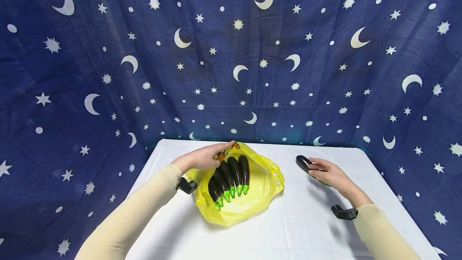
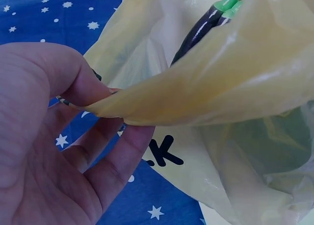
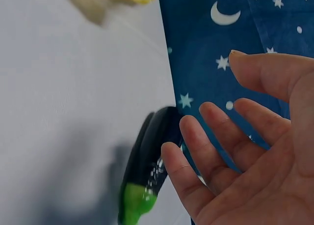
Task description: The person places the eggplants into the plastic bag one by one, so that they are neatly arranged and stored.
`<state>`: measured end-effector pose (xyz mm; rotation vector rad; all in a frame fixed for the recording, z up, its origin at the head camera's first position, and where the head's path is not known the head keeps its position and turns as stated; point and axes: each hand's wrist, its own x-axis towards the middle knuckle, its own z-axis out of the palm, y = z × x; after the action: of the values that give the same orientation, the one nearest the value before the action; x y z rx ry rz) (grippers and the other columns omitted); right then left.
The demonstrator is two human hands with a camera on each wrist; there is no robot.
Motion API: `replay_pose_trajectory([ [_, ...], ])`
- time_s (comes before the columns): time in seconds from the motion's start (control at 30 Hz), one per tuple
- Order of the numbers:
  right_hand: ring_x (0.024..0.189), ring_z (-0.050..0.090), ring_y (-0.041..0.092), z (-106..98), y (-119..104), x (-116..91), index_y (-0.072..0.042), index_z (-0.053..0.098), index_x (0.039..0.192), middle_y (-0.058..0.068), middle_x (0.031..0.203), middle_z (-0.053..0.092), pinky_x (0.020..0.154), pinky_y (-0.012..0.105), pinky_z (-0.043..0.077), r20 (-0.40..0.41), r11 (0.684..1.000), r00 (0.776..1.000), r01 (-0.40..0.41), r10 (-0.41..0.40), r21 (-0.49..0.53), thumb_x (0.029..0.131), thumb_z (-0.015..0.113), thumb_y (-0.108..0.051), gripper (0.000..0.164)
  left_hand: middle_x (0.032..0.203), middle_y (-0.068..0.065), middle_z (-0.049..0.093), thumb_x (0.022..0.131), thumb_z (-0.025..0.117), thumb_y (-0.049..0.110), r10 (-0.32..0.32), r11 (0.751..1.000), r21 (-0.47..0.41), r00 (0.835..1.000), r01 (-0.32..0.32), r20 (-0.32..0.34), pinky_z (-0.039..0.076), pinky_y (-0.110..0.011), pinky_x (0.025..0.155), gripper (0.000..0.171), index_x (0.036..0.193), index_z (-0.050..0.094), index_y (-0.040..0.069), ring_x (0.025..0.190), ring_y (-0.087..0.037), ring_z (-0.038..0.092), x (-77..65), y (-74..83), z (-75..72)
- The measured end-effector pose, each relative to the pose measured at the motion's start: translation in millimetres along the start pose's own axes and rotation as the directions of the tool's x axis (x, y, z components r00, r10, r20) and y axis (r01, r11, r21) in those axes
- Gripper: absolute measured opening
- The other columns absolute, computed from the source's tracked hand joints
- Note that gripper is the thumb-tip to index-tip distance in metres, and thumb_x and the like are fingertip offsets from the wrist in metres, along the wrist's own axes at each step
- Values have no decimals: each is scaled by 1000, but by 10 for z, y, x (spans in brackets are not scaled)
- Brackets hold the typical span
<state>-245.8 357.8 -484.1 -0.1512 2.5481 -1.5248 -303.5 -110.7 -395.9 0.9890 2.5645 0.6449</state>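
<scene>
A yellow plastic bag (image 1: 258,202) lies open on the table, with several dark, glossy eggplants (image 1: 235,169) side by side inside, their green stem ends facing the front. My left hand (image 1: 202,159) pinches the bag's rim; the left wrist view shows the thumb and fingers on the thin edge of the bag (image 2: 211,95). Farther right, a single eggplant (image 1: 302,162) lies on the table under my right hand (image 1: 333,175). Seen from the right wrist, the fingers are spread beside that eggplant (image 3: 157,151), not wrapped around it; whether a fingertip touches it I cannot tell.
A white cloth covers the table (image 1: 288,224). Behind it and along both sides hangs a dark blue curtain (image 1: 216,123) printed with moons and stars. A black band (image 1: 344,213) with a small device sits on the right wrist, and a similar one on the left.
</scene>
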Motion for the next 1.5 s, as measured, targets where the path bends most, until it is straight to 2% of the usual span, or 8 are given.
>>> replay_pose_trajectory([
  [0.2, 114, 59, 12, -116, 74, -8, 4, 32, 157, 31, 146, 49, 92, 40, 55, -24, 1000, 1000, 6, -7, -25, 100, 67, -27, 73, 167, -1, 28, 95, 54, -1, -5, 1000, -3, 1000, 5, 2, 30, -38, 119, 82, 165, 20, 24, 146, -17, 36, -7, 13, -8],
  [0.3, 111, 60, 10, -168, 118, 4, 6, 32, 156, 32, 145, 49, 92, 41, 55, -38, 999, 999, 5, -6, -45, 101, 66, -26, 73, 167, -2, 28, 95, 54, -1, -6, 1000, 0, 1000, 6, 1, 30, -39, 120, 82, 166, 20, 23, 146, -18, 36, -13, 20, -10],
  [0.43, 117, 61, 23, -214, 162, 17, 7, 32, 156, 32, 145, 49, 89, 35, 54, -52, 997, 999, 0, -4, -77, 101, 66, -26, 72, 167, -3, 28, 95, 54, -2, -1, 1000, 13, 1000, 1, -2, 29, -40, 120, 82, 166, 19, 21, 148, -20, 33, -17, 26, -7],
  [0.6, 125, 56, 39, -231, 199, 18, 7, 34, 155, 32, 143, 51, 87, 31, 51, -62, 992, 998, -6, -2, -127, 101, 66, -26, 72, 167, -3, 27, 95, 54, -3, 5, 1000, 18, 1000, -5, -2, 29, -40, 120, 82, 166, 19, 21, 148, -20, 33, -19, 31, -5],
  [0.73, 127, 54, 43, -225, 218, 23, 7, 35, 154, 32, 144, 50, 89, 33, 51, -73, 991, 997, -19, 9, -136, 100, 66, -23, 70, 167, -4, 28, 95, 54, -3, 12, 1000, 14, 1000, -12, -6, 29, -41, 120, 82, 166, 19, 20, 148, -21, 33, -16, 27, 2],
  [1.0, 132, 47, 50, -206, 265, 50, 9, 33, 154, 35, 146, 47, 100, 52, 49, -77, 987, 996, -45, 34, -152, 101, 66, -23, 71, 167, -5, 28, 94, 54, -5, 18, 1000, 11, 1000, -18, -10, 28, -41, 121, 83, 165, 19, 19, 149, -21, 32, -13, 25, 17],
  [1.17, 132, 47, 51, -199, 295, 68, 11, 34, 153, 36, 144, 47, 99, 51, 49, -92, 984, 995, -47, 32, -172, 100, 67, -22, 71, 167, -4, 27, 95, 54, -4, 17, 1000, 21, 1000, -17, -2, 28, -40, 120, 82, 166, 19, 20, 149, -20, 32, -19, 23, 16],
  [1.5, 133, 42, 55, -194, 330, 95, 12, 32, 153, 39, 145, 43, 103, 59, 45, -107, 978, 992, -88, 69, -187, 99, 67, -18, 71, 167, -4, 28, 94, 54, -3, 24, 999, 28, 1000, -24, -4, 29, -40, 120, 82, 165, 20, 19, 147, -20, 34, -19, 28, 19],
])
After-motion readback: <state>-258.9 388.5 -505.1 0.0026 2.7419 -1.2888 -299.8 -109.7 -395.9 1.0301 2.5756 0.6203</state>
